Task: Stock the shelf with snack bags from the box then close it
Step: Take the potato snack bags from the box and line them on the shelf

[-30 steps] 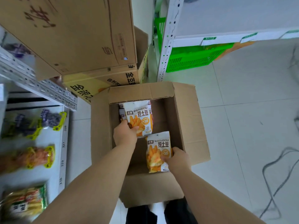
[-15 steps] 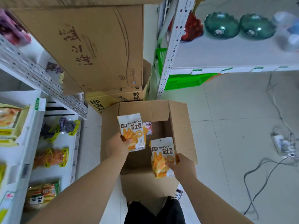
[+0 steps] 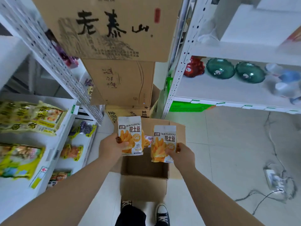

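An open cardboard box stands on the floor in front of my feet. My left hand grips a white and orange snack bag upright above the box. My right hand pinches a second, matching snack bag by its right edge, also above the box. Another bag shows between them, deeper in the box. The white shelf on the left carries several yellow and orange snack packs.
Stacked cardboard cartons rise right behind the open box. A white rack on the right holds green glass dishes and a green basket below. A power strip and cables lie on the tiled floor at right.
Both hands have lifted their snack bags up out of the box. My view has tilted upward, showing more of the shelves and cartons.
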